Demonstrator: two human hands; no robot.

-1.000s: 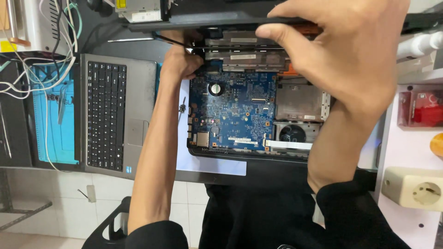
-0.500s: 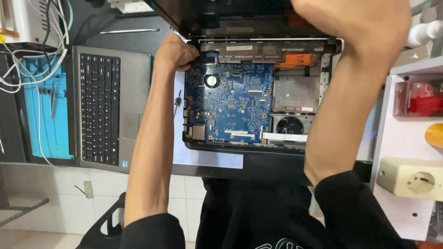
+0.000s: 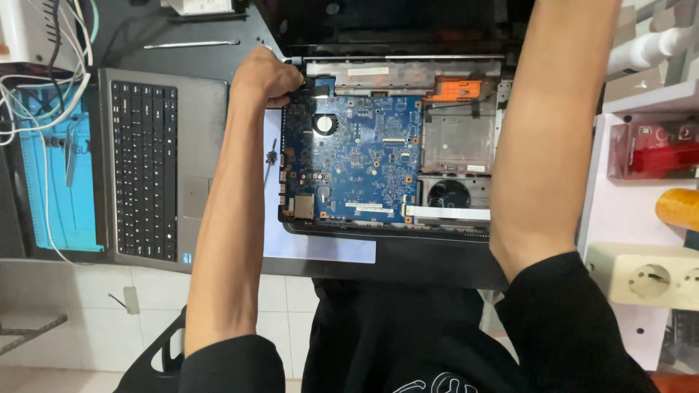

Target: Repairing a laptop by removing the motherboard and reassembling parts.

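Left hand (image 3: 266, 76) is curled into a closed fist, knuckles up, clamped on the far left corner of the opened laptop base (image 3: 386, 138), right by the hinge. Right hand isn't visible at all, only the bare forearm running up past the top of the shot, so can't tell what it's doing.

Biggest thing around is the dark matte desk (image 3: 437, 262), with the stripped laptop sitting dead centre on it, just in front of the person's black shirt. Its black plastic shell has rounded corners and frames a glossy blue motherboard (image 3: 357, 156) dotted with tiny components, a round coin cell, a bare silver metal bay on the right with an orange tab above, and a round black fan (image 3: 448, 195) below that.

Beside it on the left sits a grey keyboard deck (image 3: 156, 164), brushed-looking, flat black keys. Further left, a teal mat (image 3: 62, 196) with white cables looped over it. A white sheet of paper (image 3: 313, 244) pokes out under the laptop. Small dark screw-like bits (image 3: 271, 156) lie on it, beside the board.
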